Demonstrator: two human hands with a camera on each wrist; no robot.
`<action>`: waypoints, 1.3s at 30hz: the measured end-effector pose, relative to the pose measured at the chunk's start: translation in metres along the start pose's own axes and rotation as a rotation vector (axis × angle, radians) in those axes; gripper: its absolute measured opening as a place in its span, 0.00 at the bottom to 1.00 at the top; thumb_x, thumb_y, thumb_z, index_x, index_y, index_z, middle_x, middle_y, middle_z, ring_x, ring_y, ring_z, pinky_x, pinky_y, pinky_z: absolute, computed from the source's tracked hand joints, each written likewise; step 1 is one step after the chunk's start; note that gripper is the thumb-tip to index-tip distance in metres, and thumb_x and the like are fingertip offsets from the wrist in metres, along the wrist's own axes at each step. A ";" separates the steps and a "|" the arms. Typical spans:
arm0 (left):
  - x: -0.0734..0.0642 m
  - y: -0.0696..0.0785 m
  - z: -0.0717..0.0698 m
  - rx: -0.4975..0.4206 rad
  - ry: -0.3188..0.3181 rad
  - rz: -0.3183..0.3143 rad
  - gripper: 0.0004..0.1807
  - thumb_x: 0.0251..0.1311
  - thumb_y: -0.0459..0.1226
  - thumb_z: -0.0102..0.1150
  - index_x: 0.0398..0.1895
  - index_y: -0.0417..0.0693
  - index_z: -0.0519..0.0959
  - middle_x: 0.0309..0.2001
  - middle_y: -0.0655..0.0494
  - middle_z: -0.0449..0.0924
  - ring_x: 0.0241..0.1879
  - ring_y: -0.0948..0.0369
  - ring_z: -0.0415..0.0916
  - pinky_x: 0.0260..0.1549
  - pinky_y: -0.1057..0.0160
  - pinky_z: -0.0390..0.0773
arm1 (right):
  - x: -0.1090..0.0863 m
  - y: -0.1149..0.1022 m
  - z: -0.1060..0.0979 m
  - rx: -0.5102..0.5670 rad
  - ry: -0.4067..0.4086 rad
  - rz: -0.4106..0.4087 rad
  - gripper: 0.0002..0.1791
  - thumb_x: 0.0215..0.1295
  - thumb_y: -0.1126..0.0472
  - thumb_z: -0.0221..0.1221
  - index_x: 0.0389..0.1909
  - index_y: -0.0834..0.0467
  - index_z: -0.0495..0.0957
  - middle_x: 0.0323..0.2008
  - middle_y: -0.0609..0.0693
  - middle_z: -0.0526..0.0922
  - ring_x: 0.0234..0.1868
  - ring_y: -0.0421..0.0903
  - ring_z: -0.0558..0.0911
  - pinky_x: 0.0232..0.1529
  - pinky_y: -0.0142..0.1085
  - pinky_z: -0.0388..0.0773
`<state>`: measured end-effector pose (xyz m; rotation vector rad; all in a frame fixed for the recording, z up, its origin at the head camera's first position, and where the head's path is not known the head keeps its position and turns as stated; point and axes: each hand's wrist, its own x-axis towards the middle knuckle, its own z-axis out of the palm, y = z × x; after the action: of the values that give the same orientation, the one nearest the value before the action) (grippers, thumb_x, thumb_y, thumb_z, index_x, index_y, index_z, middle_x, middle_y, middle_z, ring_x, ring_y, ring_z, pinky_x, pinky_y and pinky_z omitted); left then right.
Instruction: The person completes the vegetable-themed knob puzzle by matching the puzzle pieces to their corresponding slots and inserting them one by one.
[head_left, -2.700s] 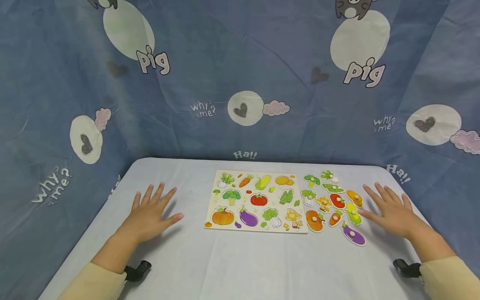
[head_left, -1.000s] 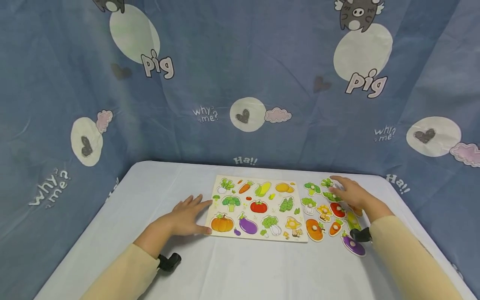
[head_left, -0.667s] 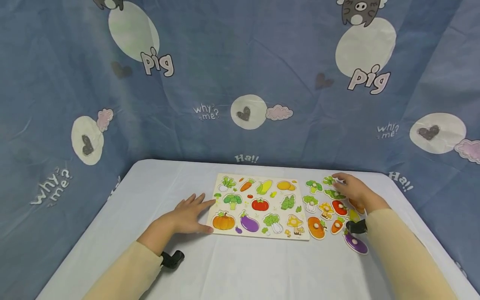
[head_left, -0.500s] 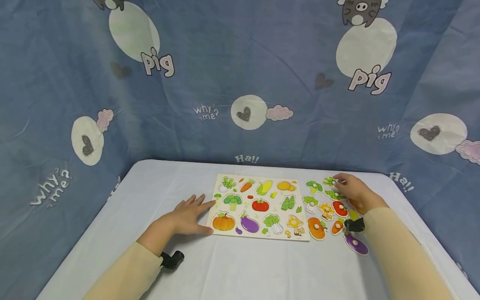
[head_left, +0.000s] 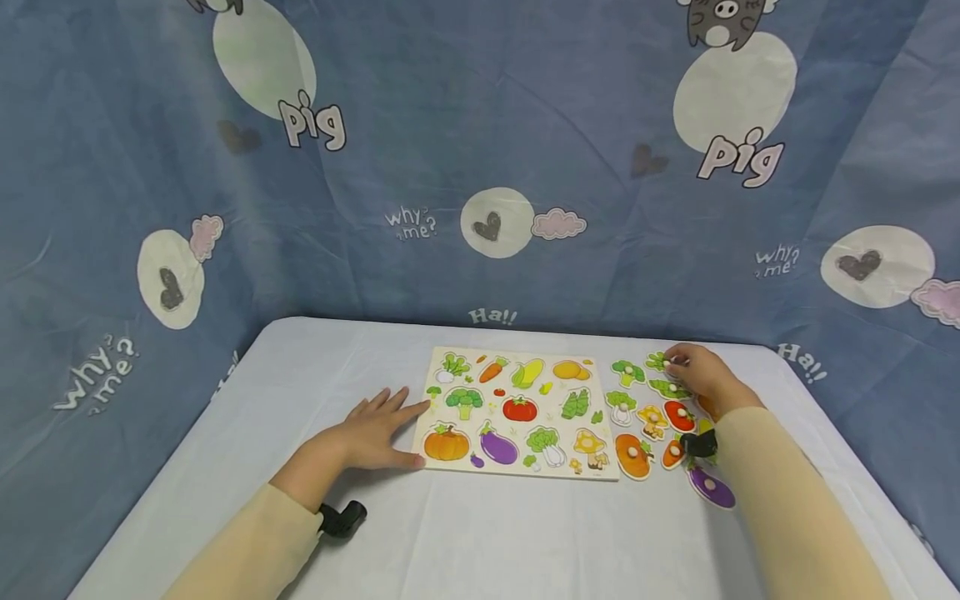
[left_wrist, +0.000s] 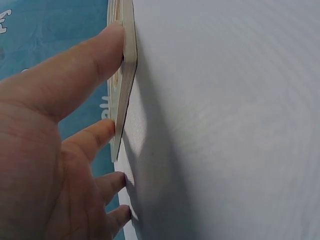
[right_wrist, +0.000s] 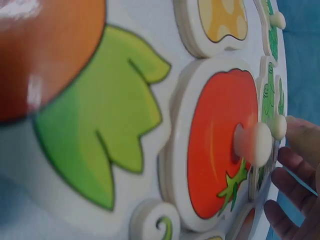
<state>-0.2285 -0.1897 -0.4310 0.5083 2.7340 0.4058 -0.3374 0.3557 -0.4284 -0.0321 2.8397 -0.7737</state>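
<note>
Left of centre in the head view, my left hand (head_left: 378, 437) rests at the left edge of a vegetable puzzle board (head_left: 517, 474), fingers spread. The left wrist view has its thumb (left_wrist: 95, 57) against the board's side. At the far right, my right hand (head_left: 708, 375) pinches a leafy turnip puzzle piece (head_left: 656, 360), whose white root the fingers partly hide. Just nearer lies a pea-pod piece (head_left: 667, 389). A tomato piece (right_wrist: 220, 145) with a round knob fills the middle of the right wrist view.
Several knobbed pieces lie right of the board, among them a broccoli (head_left: 627, 372), a mushroom (head_left: 653, 422), a pumpkin (head_left: 633, 456) and an eggplant (head_left: 711, 487). A white cloth (head_left: 487, 542) covers the table; a blue printed curtain (head_left: 375, 275) hangs behind it.
Both hands have come inward from the table's sides, the left to the board's edge, the right onto the turnip piece. Over the last half second, the right fingers have closed in slightly there.
</note>
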 end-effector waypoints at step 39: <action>-0.002 0.001 -0.001 -0.004 -0.007 -0.005 0.52 0.53 0.66 0.64 0.79 0.58 0.57 0.79 0.39 0.44 0.77 0.37 0.37 0.72 0.34 0.40 | -0.020 -0.019 -0.008 -0.052 0.122 -0.184 0.09 0.70 0.62 0.61 0.43 0.64 0.80 0.40 0.59 0.73 0.40 0.55 0.72 0.43 0.46 0.72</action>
<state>-0.2270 -0.1894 -0.4292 0.5014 2.7265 0.4077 -0.3203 0.3450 -0.4084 -0.2661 3.0039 -0.7618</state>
